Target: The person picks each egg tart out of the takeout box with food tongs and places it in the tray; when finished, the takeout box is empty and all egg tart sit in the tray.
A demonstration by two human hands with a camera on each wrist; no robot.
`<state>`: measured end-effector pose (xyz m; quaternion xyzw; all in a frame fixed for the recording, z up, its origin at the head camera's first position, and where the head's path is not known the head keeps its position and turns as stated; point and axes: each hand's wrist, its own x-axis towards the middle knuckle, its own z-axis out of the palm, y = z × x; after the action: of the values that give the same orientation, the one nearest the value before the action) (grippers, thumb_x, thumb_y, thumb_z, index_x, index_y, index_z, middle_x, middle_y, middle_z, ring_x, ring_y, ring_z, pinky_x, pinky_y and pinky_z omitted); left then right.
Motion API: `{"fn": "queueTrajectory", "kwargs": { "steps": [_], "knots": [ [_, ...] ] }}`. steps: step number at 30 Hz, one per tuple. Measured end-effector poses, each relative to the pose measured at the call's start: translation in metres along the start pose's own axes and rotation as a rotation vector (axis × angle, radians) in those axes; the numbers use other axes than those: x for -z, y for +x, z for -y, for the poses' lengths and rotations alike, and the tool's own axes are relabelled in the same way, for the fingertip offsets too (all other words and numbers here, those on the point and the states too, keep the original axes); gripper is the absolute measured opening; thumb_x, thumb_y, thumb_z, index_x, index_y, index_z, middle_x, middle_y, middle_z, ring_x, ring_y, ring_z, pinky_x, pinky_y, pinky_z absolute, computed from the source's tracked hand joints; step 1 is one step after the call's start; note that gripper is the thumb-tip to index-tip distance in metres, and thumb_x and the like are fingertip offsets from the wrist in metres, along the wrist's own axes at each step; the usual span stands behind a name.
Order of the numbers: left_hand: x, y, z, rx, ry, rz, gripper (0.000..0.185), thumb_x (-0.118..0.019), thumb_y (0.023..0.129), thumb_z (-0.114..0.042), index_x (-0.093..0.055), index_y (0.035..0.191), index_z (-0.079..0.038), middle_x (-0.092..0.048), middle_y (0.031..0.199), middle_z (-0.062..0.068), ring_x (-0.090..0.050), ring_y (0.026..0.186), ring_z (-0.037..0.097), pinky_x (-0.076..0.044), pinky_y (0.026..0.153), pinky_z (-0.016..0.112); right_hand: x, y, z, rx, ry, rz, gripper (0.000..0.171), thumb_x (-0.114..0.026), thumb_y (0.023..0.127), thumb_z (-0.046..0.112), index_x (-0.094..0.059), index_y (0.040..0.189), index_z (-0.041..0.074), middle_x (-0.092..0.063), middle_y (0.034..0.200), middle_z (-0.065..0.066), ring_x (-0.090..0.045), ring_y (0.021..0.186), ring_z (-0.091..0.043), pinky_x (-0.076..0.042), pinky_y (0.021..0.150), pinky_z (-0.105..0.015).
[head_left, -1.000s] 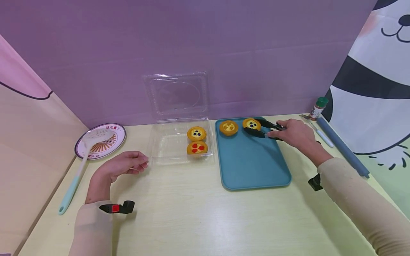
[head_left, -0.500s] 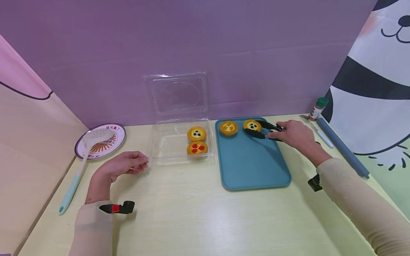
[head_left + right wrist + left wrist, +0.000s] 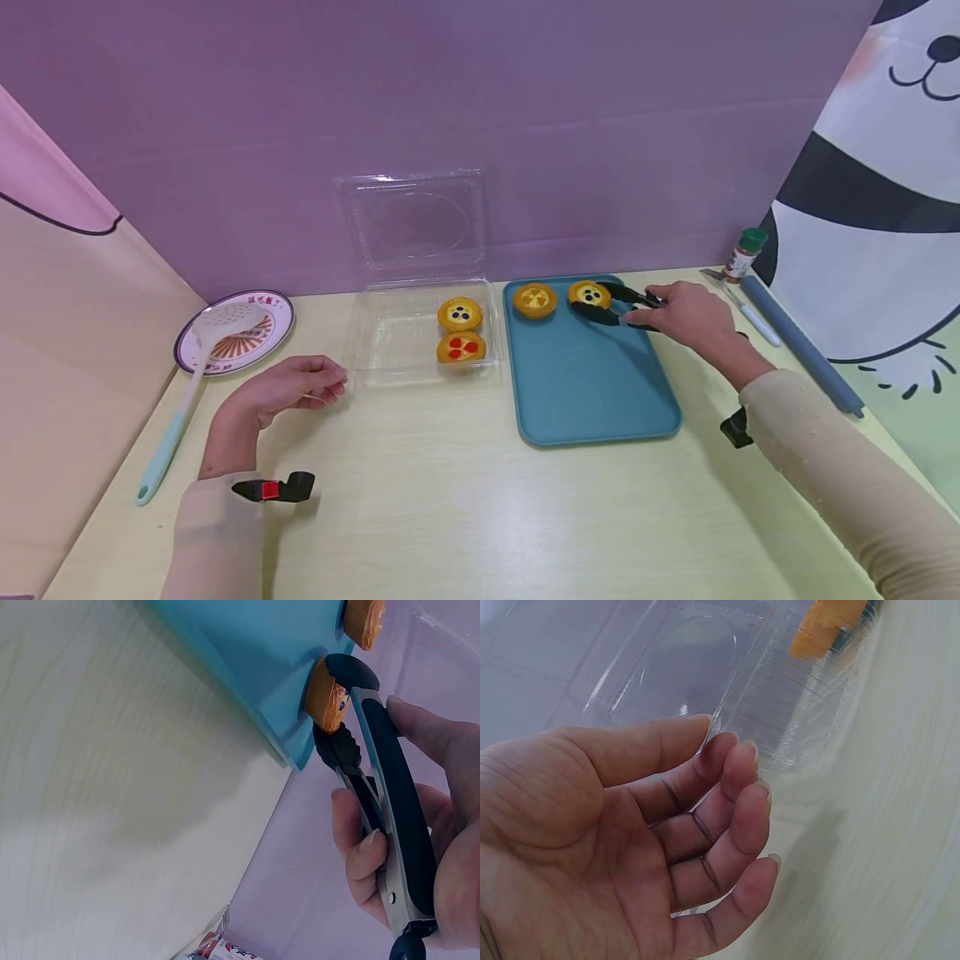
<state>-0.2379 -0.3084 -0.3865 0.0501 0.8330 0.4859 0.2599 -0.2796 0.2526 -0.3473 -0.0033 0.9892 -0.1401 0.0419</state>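
In the head view my left hand point(image 3: 296, 387) hovers at the near left corner of a hinged clear plastic box point(image 3: 397, 367). Its fingers curl loosely with nothing seen between them; the fingertips overlap the box's edge. My right hand point(image 3: 690, 312) grips black-tipped tongs point(image 3: 397, 802) over a blue tray point(image 3: 592, 383). Between the tong tips is an egg tart with dark berries point(image 3: 589, 293), at the tray's far right corner. To its left on the tray sits a plain-topped tart point(image 3: 536, 300). Inside the box lie a berry tart point(image 3: 460, 314) and a red-topped tart point(image 3: 461, 347).
At far left a patterned plate point(image 3: 279, 321) carries a skimmer point(image 3: 176, 425) whose handle extends onto the table. Far right are a green-capped spice jar point(image 3: 742, 254), a knife point(image 3: 757, 323) and a grey-blue roll point(image 3: 806, 350). The box's raised lid point(image 3: 420, 225) leans by the purple backdrop point(image 3: 600, 167).
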Motion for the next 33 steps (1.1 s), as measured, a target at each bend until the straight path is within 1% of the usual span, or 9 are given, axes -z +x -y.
{"fn": "queueTrajectory", "kwargs": {
  "steps": [5,10,17,24,28,31,33],
  "knots": [
    [-0.0002,0.0013,0.0013,0.007,-0.008,-0.007,0.036,-0.056,0.103,-0.027,-0.057,0.118,0.006,-0.065,0.099,0.002,-0.062,0.09,0.017,-0.054,0.086,0.03,0.0009,-0.0019,0.0011,0.005,-0.004,0.009,0.083,-0.067,0.086,0.062,-0.049,0.148,0.01,-0.067,0.116,-0.02,-0.06,0.077,-0.028,-0.041,0.051,-0.037],
    [-0.0006,0.0023,0.0023,0.008,-0.021,-0.005,0.032,-0.056,0.103,-0.026,-0.059,0.117,0.003,-0.065,0.097,0.0,-0.062,0.089,0.016,-0.054,0.084,0.029,0.0002,-0.0023,0.0016,0.007,-0.004,0.007,0.082,-0.068,0.086,0.061,-0.049,0.147,0.009,-0.068,0.115,-0.019,-0.06,0.075,-0.027,-0.04,0.05,-0.037],
    [-0.0015,0.002,0.0019,0.005,-0.021,-0.005,0.032,-0.055,0.104,-0.025,-0.058,0.118,0.003,-0.066,0.098,0.001,-0.062,0.089,0.016,-0.054,0.084,0.029,0.0002,-0.0023,0.0014,-0.002,-0.006,0.001,0.084,-0.068,0.085,0.06,-0.047,0.149,0.009,-0.068,0.099,-0.014,-0.057,0.071,-0.026,-0.04,0.05,-0.037],
    [-0.0007,0.001,0.0019,0.006,-0.007,-0.011,0.035,-0.055,0.104,-0.026,-0.057,0.118,0.006,-0.065,0.098,0.001,-0.062,0.09,0.018,-0.054,0.085,0.029,0.0012,-0.0025,0.0005,0.005,-0.004,0.006,0.088,-0.068,0.085,0.06,-0.044,0.15,0.006,-0.06,0.077,-0.009,-0.055,0.068,-0.024,-0.038,0.049,-0.035],
    [-0.0004,0.0015,0.0017,0.009,-0.001,-0.015,0.037,-0.055,0.103,-0.026,-0.056,0.12,0.007,-0.065,0.1,0.004,-0.062,0.091,0.019,-0.054,0.085,0.029,0.0036,-0.0038,-0.0006,0.016,0.007,-0.015,0.089,-0.069,0.085,0.06,-0.043,0.15,0.006,-0.057,0.073,-0.007,-0.054,0.068,-0.023,-0.037,0.049,-0.033],
    [-0.0001,0.0018,0.0023,0.007,0.002,-0.013,0.038,-0.055,0.104,-0.025,-0.055,0.121,0.008,-0.065,0.101,0.005,-0.062,0.091,0.018,-0.054,0.085,0.029,0.0061,-0.0053,0.0009,0.022,0.013,-0.041,0.091,-0.069,0.084,0.062,-0.044,0.15,0.006,-0.052,0.067,-0.006,-0.049,0.064,-0.022,-0.034,0.048,-0.033],
    [0.0,0.002,0.0029,0.006,0.001,-0.011,0.038,-0.055,0.103,-0.026,-0.055,0.121,0.008,-0.065,0.101,0.006,-0.062,0.091,0.018,-0.054,0.085,0.029,0.0079,-0.0062,0.0024,0.025,0.017,-0.062,0.092,-0.07,0.083,0.063,-0.044,0.15,0.007,-0.056,0.07,-0.007,-0.051,0.066,-0.023,-0.035,0.048,-0.032]
  ]
}}
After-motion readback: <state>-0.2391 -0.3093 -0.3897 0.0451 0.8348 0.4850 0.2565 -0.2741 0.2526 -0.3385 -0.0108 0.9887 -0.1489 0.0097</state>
